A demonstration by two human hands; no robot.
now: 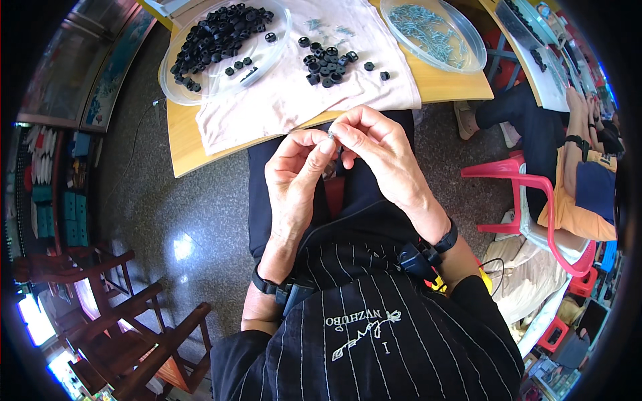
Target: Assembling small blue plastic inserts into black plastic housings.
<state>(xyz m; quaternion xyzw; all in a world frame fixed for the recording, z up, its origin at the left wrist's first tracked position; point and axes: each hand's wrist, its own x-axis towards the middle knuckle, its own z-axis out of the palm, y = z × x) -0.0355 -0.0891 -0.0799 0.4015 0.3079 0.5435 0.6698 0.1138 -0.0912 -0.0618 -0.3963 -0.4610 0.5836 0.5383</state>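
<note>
My left hand (294,172) and my right hand (381,154) meet in front of the table's near edge, over my lap. Thumb and forefinger of each hand close at one tiny silvery metal piece (330,135); its exact kind is too small to tell. Beyond my fingertips, a loose group of small black round plastic parts (328,65) lies on a pale pink cloth (267,120). A few thin silvery metal pieces (344,31) lie on the cloth behind them.
At the left, a clear round tray (281,50) holds a heap of black parts. The right clear tray (478,60) contains many thin metal pieces. Another person (568,167) sits at a table on the right, by a pink plastic chair (550,220). Dark wooden chairs (144,341) stand at lower left.
</note>
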